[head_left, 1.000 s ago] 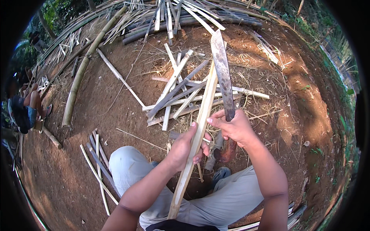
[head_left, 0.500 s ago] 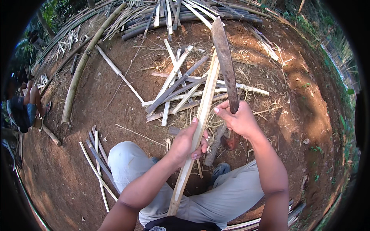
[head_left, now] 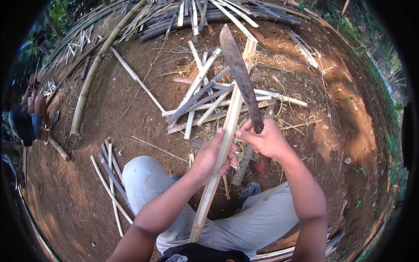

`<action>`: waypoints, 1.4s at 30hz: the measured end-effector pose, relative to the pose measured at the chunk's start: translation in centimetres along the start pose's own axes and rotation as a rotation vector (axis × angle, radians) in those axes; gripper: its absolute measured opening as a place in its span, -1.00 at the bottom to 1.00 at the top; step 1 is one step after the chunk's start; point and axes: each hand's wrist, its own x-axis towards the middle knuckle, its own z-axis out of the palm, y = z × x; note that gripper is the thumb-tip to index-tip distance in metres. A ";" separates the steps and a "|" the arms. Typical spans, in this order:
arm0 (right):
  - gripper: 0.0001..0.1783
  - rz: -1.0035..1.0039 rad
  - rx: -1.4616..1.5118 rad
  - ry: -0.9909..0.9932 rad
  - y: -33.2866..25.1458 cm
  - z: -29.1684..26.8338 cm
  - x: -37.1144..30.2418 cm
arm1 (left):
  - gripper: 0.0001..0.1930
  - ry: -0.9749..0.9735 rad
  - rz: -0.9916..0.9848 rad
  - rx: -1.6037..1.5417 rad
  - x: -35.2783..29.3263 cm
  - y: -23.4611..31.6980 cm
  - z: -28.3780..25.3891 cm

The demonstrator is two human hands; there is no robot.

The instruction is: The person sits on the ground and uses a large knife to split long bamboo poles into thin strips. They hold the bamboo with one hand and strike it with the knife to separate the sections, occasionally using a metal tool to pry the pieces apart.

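A long split bamboo strip [head_left: 206,200] slants from my lap away from me, its pale inner face up. My left hand [head_left: 211,158] is closed around it near the middle, thumb along its left edge. My right hand [head_left: 267,139] grips a machete [head_left: 242,77] with a dark, rust-stained blade. The blade points up and away, crossing over the strip's far part; whether the two touch I cannot tell. Below the fist, the reddish-brown end of the handle shows. My right thumb lies beside the strip's right edge.
Split bamboo pieces [head_left: 201,100] lie crossed on the dirt ahead, among curled shavings [head_left: 286,113]. More strips [head_left: 111,187] rest left of my knee. A long bamboo pole [head_left: 89,85] stretches at the left, near a seated person [head_left: 32,115]. Bamboo stacks [head_left: 218,19] fill the back.
My right hand has tilted the machete leftward, so its blade now crosses over the strip instead of standing to its right. My left hand keeps its hold at nearly the same place.
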 end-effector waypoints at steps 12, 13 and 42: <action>-0.77 -0.031 -0.090 -0.032 1.3 0.5 0.5 | -0.36 0.019 0.011 0.018 0.3 0.1 0.2; -0.78 -0.043 -0.108 -0.014 1.1 0.4 0.4 | -0.37 0.021 0.007 0.018 0.4 0.1 0.1; -0.39 -0.121 -0.328 0.161 1.2 0.4 0.8 | -0.82 -0.009 0.114 -0.127 -0.1 0.3 0.5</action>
